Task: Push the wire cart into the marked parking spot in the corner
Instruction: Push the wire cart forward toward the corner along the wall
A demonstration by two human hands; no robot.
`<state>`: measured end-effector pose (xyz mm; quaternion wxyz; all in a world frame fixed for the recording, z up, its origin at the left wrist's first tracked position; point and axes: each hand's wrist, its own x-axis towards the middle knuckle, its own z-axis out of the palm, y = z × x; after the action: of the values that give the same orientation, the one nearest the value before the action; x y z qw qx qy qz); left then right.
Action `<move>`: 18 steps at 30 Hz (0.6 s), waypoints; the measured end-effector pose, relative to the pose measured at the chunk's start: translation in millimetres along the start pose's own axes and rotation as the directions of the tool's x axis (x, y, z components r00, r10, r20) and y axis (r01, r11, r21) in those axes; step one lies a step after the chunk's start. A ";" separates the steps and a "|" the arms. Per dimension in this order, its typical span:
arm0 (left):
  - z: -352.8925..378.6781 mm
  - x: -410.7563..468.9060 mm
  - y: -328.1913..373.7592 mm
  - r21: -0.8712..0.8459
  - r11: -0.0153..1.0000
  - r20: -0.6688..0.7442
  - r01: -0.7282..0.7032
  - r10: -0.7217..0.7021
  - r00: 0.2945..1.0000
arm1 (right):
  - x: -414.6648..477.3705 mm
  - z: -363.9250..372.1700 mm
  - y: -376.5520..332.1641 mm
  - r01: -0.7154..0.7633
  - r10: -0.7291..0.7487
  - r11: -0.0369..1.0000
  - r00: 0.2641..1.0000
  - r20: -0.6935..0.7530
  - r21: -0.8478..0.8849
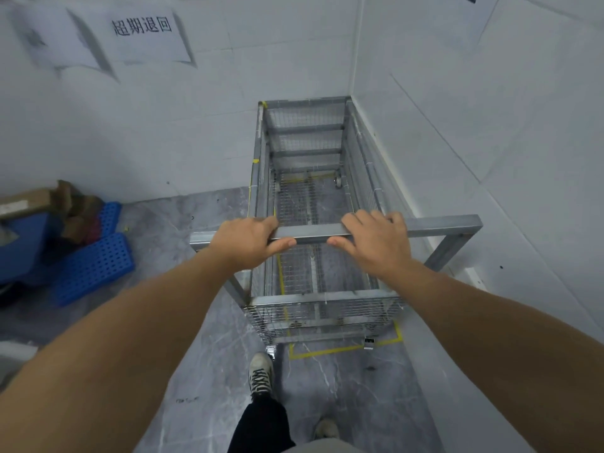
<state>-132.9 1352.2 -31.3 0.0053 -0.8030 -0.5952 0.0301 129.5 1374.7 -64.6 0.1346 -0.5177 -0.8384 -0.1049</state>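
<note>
The wire cart is dull silver-grey, its sides a fine square mesh. Yellow tape outlines the parking spot on grey, white-veined marble floor. At nine o'clock lie bright blue perforated crates and brown cardboard. At eleven o'clock, a white sign bears black characters. Walls are pale white.

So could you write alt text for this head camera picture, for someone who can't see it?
Two bare hands, left and right, grip the handle bar of an empty wire cart standing in a white-walled corner. Yellow floor tape shows near its closest wheels, and blue crates sit at left.
</note>
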 end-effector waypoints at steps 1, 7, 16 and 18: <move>0.7 -1.1 -2.4 0.018 1.000 -0.009 0.004 -0.004 1.000 | 0.2 0.2 0.9 -0.001 0.001 1.000 1.000 0.010 0.003; 3.7 -11.8 -35.1 0.063 0.998 0.035 -0.005 0.002 0.999 | -1.3 3.6 -0.7 -0.004 0.002 1.000 0.999 -0.052 -0.026; 1.7 -10.0 -29.7 0.002 0.998 0.072 0.058 -0.058 0.996 | -1.4 4.6 0.0 0.020 -0.024 0.998 0.997 -0.069 -0.055; 0.9 -9.9 -29.1 -0.003 0.998 0.073 0.059 -0.059 0.996 | -1.5 4.8 0.6 0.024 -0.028 0.998 0.997 -0.073 -0.055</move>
<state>-163.6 1351.2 -30.6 -0.0178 -0.7835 -0.6185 0.0576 130.2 1375.2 -69.7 0.1501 -0.5061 -0.8363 -0.1482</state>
